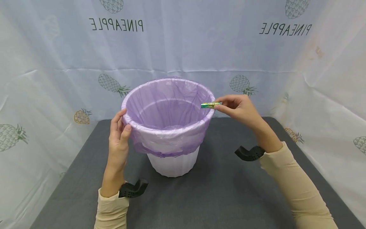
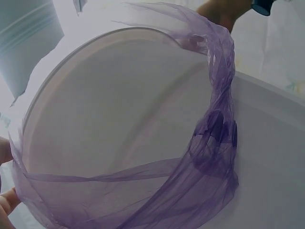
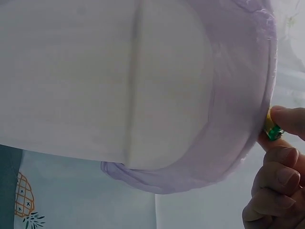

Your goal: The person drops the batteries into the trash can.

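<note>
A white trash can (image 1: 172,167) stands on the dark table. A purple plastic bag (image 1: 168,144) lines it, folded out over the rim, its loose edge bunched in the left wrist view. My left hand (image 1: 118,140) grips the left side of the lined rim between thumb and fingers. At the right of the rim, my right hand (image 1: 235,106) pinches a small shiny green-and-gold wrapper (image 1: 210,105) between thumb and fingertips; one end reaches over the can's opening. In the right wrist view, the wrapper (image 3: 273,130) is beside the rim, mostly covered by the fingers.
The dark grey table (image 1: 223,197) extends around the trash can. A pale curtain (image 1: 183,41) printed with pineapples hangs behind it and at both sides. Black wrist mounts (image 1: 250,153) stick out from both forearms.
</note>
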Tool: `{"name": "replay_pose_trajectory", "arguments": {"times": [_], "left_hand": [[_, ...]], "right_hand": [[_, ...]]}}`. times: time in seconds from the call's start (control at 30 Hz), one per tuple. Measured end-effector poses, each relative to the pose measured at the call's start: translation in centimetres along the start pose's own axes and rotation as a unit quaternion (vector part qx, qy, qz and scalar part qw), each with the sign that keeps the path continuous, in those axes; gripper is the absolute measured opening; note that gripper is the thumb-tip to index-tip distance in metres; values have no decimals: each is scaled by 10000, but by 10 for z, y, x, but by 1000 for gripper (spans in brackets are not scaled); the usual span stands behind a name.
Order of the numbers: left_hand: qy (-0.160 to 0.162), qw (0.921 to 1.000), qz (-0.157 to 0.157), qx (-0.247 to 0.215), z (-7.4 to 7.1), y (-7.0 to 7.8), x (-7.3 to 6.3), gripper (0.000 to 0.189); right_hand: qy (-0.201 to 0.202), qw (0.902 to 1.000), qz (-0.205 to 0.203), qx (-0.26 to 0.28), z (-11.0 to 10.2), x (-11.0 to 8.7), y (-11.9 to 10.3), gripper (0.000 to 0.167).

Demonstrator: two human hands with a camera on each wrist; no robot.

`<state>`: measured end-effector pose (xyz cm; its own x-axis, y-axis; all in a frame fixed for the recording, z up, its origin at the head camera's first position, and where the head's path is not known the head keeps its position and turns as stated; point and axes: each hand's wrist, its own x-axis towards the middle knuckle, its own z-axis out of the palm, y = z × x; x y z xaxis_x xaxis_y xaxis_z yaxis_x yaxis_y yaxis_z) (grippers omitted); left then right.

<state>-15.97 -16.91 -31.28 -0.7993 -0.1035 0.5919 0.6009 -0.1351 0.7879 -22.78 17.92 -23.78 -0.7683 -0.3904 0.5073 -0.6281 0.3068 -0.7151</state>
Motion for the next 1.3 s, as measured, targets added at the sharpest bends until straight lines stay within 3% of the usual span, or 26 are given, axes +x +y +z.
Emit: {"name": "replay_pose_trajectory", "arguments": {"times": [0.3,0.5,0.73,0.97,1.13,1.3], "left_hand": [[55,10000,-20,-2,0,0,-1,44],[93,9999,-43,16,0,1,-1,44],[143,9998,143,48,-2,-4,-1,41],[-28,9981,600,104,-4,-13,-1,35],[144,9969,765,104,5,-19,1,36],[257,9952,930,181,15,-25,3,39]], "right_hand": [[4,9995,154,265,10,5,1,16],[73,9991,57,404,12,3,5,24],[109,9984,28,546,14,0,5,23],[413,9955,-22,853,14,-10,10,21],[680,9921,122,1051,9,-19,19,21],[606,9943,265,839,6,-23,29,26]]}}
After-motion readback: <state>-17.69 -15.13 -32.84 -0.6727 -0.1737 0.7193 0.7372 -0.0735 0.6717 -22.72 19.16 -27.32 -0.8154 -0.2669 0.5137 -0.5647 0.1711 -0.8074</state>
